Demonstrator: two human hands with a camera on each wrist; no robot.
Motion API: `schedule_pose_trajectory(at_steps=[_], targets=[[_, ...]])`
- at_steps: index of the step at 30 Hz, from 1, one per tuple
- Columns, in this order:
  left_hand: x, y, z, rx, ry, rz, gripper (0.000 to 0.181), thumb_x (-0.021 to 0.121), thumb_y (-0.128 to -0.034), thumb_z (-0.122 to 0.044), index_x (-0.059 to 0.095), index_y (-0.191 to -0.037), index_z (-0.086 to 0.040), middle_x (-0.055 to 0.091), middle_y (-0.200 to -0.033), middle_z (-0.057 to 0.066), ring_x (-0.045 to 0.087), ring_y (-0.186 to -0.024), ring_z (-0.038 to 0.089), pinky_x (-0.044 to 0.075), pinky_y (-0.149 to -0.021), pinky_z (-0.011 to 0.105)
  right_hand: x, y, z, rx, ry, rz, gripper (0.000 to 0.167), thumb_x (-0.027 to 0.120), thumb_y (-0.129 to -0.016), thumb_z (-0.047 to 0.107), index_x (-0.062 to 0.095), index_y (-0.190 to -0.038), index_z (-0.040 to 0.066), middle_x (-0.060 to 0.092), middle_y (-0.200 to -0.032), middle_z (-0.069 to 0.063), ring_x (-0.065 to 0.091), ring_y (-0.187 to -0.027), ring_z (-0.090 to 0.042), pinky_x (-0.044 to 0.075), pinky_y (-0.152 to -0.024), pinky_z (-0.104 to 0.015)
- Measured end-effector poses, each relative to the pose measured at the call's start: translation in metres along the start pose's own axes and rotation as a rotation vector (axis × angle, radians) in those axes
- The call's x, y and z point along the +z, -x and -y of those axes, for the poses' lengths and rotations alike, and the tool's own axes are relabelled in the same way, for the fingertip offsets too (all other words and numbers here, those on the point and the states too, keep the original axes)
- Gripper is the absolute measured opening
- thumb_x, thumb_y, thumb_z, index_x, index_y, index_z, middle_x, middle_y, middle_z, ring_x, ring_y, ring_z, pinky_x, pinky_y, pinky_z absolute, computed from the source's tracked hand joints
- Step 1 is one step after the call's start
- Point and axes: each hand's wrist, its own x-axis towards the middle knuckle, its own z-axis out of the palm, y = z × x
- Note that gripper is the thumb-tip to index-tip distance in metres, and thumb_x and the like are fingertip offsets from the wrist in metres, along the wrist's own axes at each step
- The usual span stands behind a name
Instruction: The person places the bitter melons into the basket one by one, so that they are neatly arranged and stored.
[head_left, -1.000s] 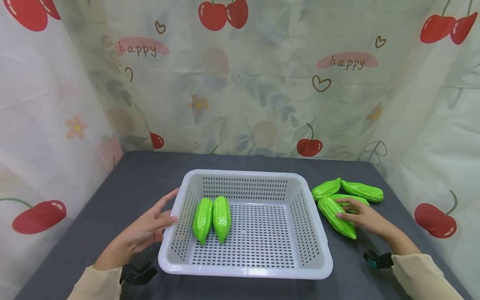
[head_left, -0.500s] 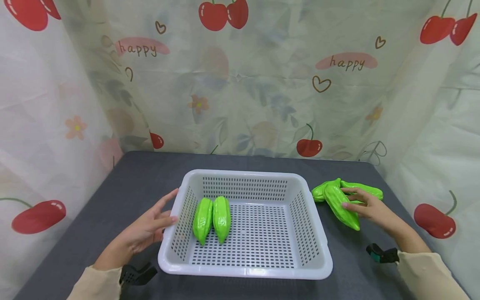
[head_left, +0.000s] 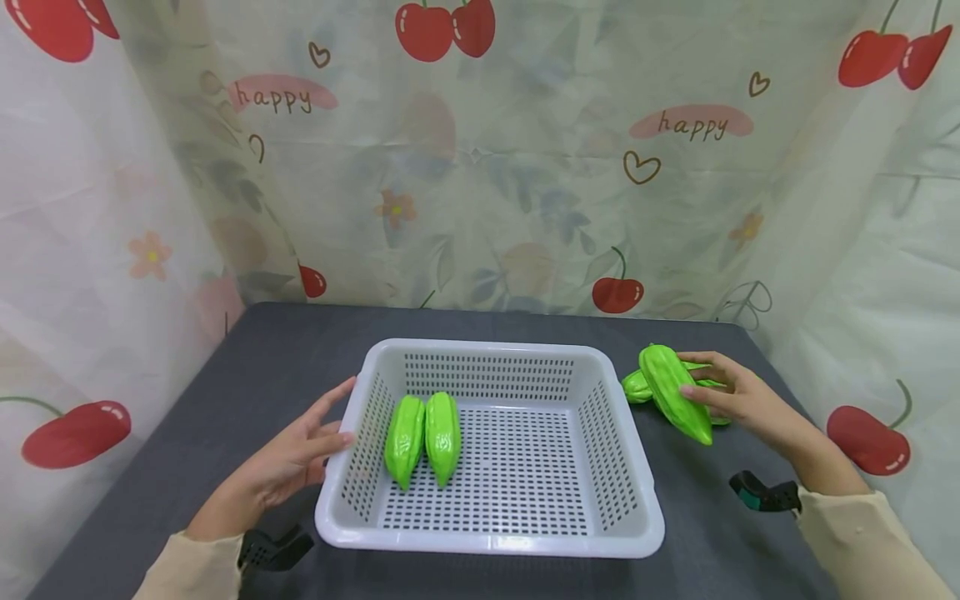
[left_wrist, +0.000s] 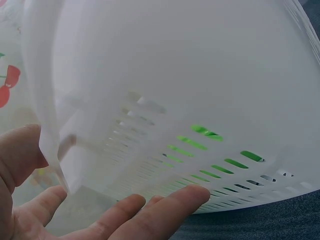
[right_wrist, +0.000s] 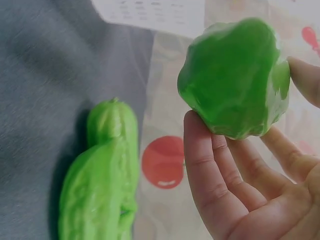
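My right hand [head_left: 738, 398] grips a ridged, bright green bitter melon [head_left: 673, 392], raised and tilted above the table at the right of the basket. In the right wrist view, thumb and fingers press opposite sides of that bitter melon [right_wrist: 232, 80], seen end-on. Beneath and behind it lie more bitter melons [right_wrist: 95, 195], partly hidden by the hand in the head view. My left hand [head_left: 288, 458] rests against the left side of a white perforated basket [head_left: 487, 544], its fingers fairly straight. Two bitter melons [head_left: 443, 437] lie side by side in the basket's left part.
A dark cloth-like table surface [head_left: 300, 350] carries the basket and the loose bitter melons. Behind it and at both sides hangs a pale curtain [head_left: 487, 208] printed with cherries. Each wrist wears a black strap device [head_left: 765, 493].
My right hand has lifted one bitter melon off the pile, raising it upward, then slightly to the left. My left hand, the basket and the two bitter melons inside stay put.
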Motion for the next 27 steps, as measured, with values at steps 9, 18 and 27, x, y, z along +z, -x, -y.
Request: schedule_pose_trajectory(at_steps=[9, 18, 27], targets=[[0.0, 0.0, 0.0, -0.001, -0.004, -0.001, 0.088, 0.057, -0.0951, -0.005, -0.001, -0.155, -0.034, 0.024, -0.153, 0.032, 0.058, -0.118, 0.042, 0.05, -0.086, 0.063, 0.003, 0.0, 0.027, -0.062, -0.036, 0.002, 0.062, 0.059, -0.096, 0.032, 0.031, -0.148, 0.011, 0.044, -0.134, -0.023, 0.063, -0.105, -0.022, 0.058, -0.075, -0.029], [0.0, -0.001, 0.001, 0.002, -0.007, -0.006, 0.087, 0.057, -0.095, -0.005, 0.0, -0.155, -0.034, 0.027, -0.151, 0.032, 0.06, -0.116, 0.041, 0.05, -0.086, 0.062, 0.008, 0.0, 0.056, -0.078, -0.067, 0.045, 0.063, 0.06, -0.096, 0.031, 0.03, -0.148, 0.014, 0.049, -0.132, -0.021, 0.067, -0.098, -0.014, 0.057, -0.079, -0.028], [0.0, -0.001, 0.001, 0.004, -0.01, -0.007, 0.087, 0.057, -0.0951, -0.005, 0.0, -0.155, -0.034, 0.028, -0.151, 0.031, 0.06, -0.116, 0.04, 0.05, -0.086, 0.062, 0.019, -0.006, 0.079, -0.137, -0.117, 0.069, 0.064, 0.061, -0.095, 0.026, 0.029, -0.149, 0.013, 0.048, -0.131, -0.022, 0.066, -0.101, -0.014, 0.058, -0.083, -0.034]])
